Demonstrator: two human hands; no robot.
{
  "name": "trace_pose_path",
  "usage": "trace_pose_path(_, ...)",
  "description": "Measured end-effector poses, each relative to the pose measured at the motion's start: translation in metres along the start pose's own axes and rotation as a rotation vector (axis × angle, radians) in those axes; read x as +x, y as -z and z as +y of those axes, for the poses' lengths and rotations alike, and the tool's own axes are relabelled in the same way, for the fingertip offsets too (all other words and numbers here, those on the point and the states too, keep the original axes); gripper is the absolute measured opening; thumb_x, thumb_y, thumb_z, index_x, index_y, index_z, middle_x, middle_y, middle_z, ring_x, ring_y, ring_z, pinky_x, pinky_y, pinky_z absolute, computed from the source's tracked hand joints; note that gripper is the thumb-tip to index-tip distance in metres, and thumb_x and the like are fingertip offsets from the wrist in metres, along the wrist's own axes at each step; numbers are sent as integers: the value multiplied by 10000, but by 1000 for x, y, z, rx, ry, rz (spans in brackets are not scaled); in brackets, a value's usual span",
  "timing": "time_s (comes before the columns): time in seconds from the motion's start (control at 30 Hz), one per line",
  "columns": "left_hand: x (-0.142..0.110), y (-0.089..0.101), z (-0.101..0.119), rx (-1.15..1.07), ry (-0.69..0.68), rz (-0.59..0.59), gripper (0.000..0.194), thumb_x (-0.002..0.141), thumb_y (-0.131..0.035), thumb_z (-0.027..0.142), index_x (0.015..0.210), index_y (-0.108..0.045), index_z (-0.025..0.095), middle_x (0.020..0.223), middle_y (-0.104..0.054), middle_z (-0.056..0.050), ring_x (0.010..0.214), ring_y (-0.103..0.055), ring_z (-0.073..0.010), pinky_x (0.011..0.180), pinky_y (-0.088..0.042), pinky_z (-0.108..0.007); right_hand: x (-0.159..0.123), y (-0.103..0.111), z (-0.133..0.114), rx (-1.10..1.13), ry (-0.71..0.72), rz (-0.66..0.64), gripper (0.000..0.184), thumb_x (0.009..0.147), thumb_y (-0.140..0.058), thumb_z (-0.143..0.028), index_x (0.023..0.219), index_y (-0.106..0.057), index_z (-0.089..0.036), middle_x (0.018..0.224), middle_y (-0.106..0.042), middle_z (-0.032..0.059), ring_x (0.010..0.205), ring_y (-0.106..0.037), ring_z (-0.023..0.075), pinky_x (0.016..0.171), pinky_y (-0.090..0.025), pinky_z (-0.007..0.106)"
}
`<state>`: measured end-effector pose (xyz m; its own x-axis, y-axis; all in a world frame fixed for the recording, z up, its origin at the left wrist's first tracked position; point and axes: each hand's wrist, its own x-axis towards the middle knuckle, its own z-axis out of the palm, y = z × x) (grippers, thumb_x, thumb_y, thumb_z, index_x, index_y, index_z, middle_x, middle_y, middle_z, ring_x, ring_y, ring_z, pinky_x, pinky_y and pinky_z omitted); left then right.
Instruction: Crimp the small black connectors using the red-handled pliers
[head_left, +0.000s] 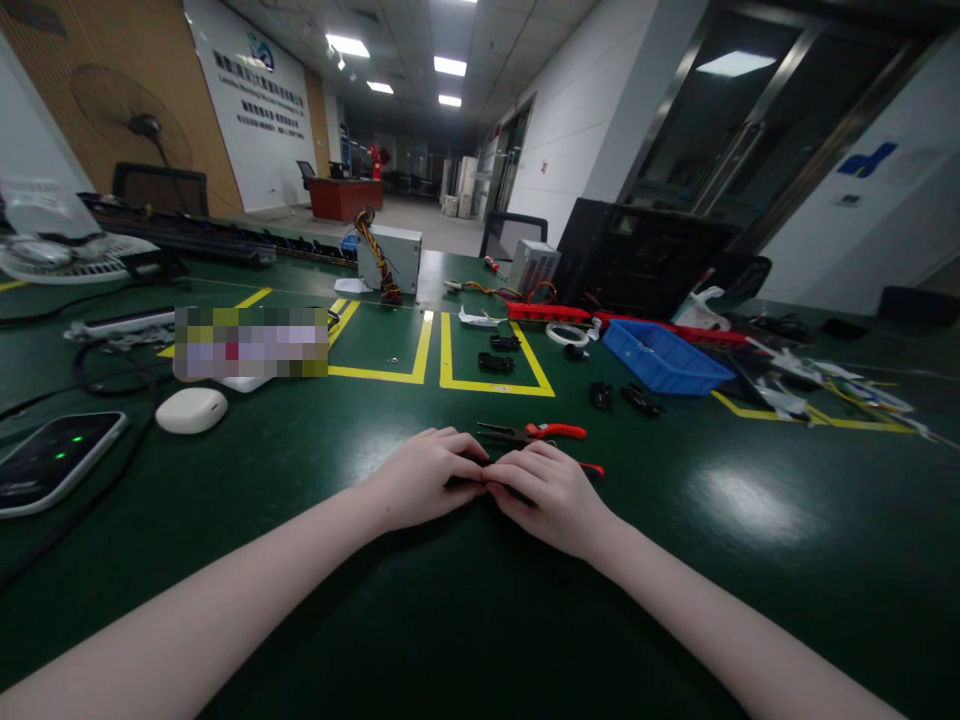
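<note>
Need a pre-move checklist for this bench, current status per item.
1. Both hands in view: ok, left hand and right hand meet at the fingertips.
2. Anything pinched between them: cannot tell, the fingers cover it.
3. Red-handled pliers visible: ok, lying just beyond the hands.
4. Second red-handled tool fully visible: not ok, right hand hides most of it.
5. Two black parts inside the yellow outline: ok.
6. Blue bin upright: ok.
</note>
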<state>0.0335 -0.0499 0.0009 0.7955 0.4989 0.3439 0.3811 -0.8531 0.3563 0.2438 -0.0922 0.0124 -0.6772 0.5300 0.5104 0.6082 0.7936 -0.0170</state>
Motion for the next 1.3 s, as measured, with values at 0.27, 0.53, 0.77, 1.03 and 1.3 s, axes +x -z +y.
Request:
trace_pose_path(0.27,0,0,-2,-51,6,2,161,895,-606,221,1011,-714,249,1113,-655,-27,992,-604,-207,868,-477,-363,-1,-2,2,82,-35,-1,118,908,-509,-169,936,-622,-192,895,-696,45,782,-628,156,695,-444,302)
trace_pose_path(0.53,0,2,-7,-205,28,-17,170,873,-653,233,1033,-710,248,1123,-640,-40,1023,-596,-211,884,-478,-366,-1,5,1,338,-376,-126,95,896,-554,-267,885,-626,-206,802,-661,13,676,-587,139,627,-455,273)
trace_pose_path(0.77,0,3,-9,-264,36,-25,182,870,-656,236,1042,-713,252,1139,-633,-43,1039,-595,-212,907,-478,-369,-1,5,5,389,-440,-141,121,899,-539,-268,891,-636,-196,803,-670,23,695,-602,146,630,-470,277)
trace_pose_path(1.03,1,3,-8,-266,37,-11,139,865,-657,231,989,-721,235,1126,-636,-47,1028,-600,-215,888,-484,-360,4,8,-1,365,-432,-187,100,887,-560,-262,879,-644,-209,811,-665,16,707,-599,149,636,-467,276)
trace_pose_path(1.3,1,1,-6,-259,44,-3,130,859,-661,229,975,-722,229,1130,-629,-54,1022,-604,-217,890,-488,-360,6,4,-5,360,-501,-185,111,872,-591,-269,798,-643,-204,728,-630,1,659,-576,149,599,-447,274)
